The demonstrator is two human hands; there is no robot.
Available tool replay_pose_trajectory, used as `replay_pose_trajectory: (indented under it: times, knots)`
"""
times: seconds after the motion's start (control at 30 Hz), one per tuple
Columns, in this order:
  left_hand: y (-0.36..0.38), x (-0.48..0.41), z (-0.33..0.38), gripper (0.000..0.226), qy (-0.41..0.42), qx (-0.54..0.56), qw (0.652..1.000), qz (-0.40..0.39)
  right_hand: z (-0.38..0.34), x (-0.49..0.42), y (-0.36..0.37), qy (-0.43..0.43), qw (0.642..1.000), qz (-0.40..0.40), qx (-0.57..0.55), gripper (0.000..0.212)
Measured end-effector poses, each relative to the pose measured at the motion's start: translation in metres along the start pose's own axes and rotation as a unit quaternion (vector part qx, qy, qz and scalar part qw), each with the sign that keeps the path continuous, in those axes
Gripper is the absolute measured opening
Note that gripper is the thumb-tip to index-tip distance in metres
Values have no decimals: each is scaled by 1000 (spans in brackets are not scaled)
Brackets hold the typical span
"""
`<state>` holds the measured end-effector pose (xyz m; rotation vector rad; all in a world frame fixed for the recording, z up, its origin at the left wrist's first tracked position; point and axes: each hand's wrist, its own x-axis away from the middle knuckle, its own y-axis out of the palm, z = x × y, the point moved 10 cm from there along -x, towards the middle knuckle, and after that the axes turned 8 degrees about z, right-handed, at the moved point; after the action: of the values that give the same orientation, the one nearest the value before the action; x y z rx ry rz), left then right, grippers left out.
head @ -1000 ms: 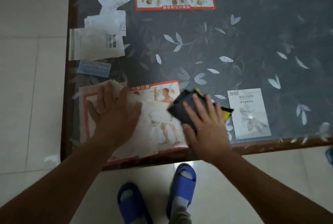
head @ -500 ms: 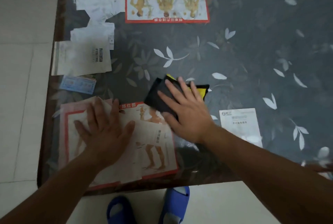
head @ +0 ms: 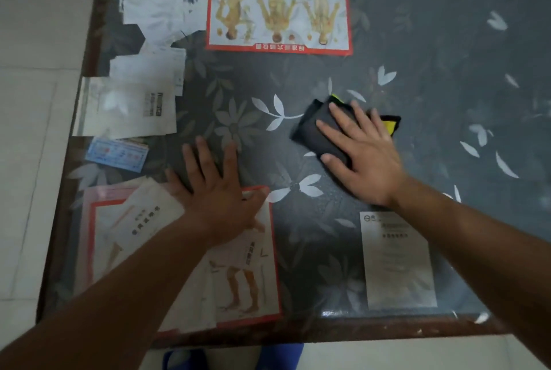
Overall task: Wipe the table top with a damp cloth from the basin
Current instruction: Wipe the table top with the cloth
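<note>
The table top point(head: 432, 77) is dark glass over a leaf-patterned cover, with papers pressed flat under it. A folded black cloth with yellow edging point(head: 317, 128) lies flat near the middle of the table. My right hand point(head: 362, 150) presses down on the cloth with fingers spread, covering most of it. My left hand point(head: 216, 188) rests flat on the glass at the near left, fingers apart, holding nothing. No basin shows in this view.
A red-bordered poster point(head: 278, 7) lies under the glass at the far side, another point(head: 247, 274) at the near left. White papers point(head: 128, 107) line the left edge, one sheet point(head: 398, 259) near right. Pale floor tiles point(head: 32, 101) lie left; blue slippers point(head: 278, 356) show below.
My right hand has pushed the cloth away from the near edge toward the middle and right of the table. My left hand has slid forward, off most of the near poster.
</note>
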<state>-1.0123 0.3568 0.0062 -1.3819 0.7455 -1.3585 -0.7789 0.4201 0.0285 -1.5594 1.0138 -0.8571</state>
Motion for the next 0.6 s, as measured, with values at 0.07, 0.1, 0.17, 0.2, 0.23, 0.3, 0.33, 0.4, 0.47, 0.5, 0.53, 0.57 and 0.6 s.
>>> replay_pose_trajectory:
  times: [0.07,0.1,0.17,0.2,0.23,0.3,0.33,0.4,0.47,0.5,0.53,0.57,0.6]
  knots:
    - [1,-2,0,102,-1,-4,1000,-27,39,-14,-9,84,996,16,9,67]
    - [3,-2,1,100,0,-1,999,-43,63,-29,-15,154,988,30,18,69]
    - [4,-2,0,96,1,14,998,-63,97,-66,-21,269,963,31,6,71]
    - [3,-3,1,95,2,25,997,-67,102,-85,-21,290,957,27,-2,71]
    - [4,-4,0,95,5,32,997,-72,95,-101,-20,280,960,23,-4,70]
    - [7,-7,-1,92,18,43,996,-81,55,-118,-13,201,980,16,-3,66]
    - [6,-8,-1,87,28,54,995,-83,26,-116,-7,151,988,12,-2,65]
    - [-2,-8,-7,70,44,129,989,-58,-41,-83,6,53,999,5,11,65]
    - [-23,-3,-17,65,60,239,969,-4,-115,-20,17,-59,998,-12,-2,65]
    - [-32,3,-22,64,71,265,962,12,-147,19,23,-127,992,-21,-7,63]
    - [-36,9,-32,61,75,268,960,22,-168,55,27,-182,982,-40,-16,61]
    - [-35,16,-45,58,74,247,966,26,-172,80,30,-206,977,-59,-22,59]
    - [-34,24,-58,56,78,207,975,28,-161,91,30,-196,978,-65,-23,58]
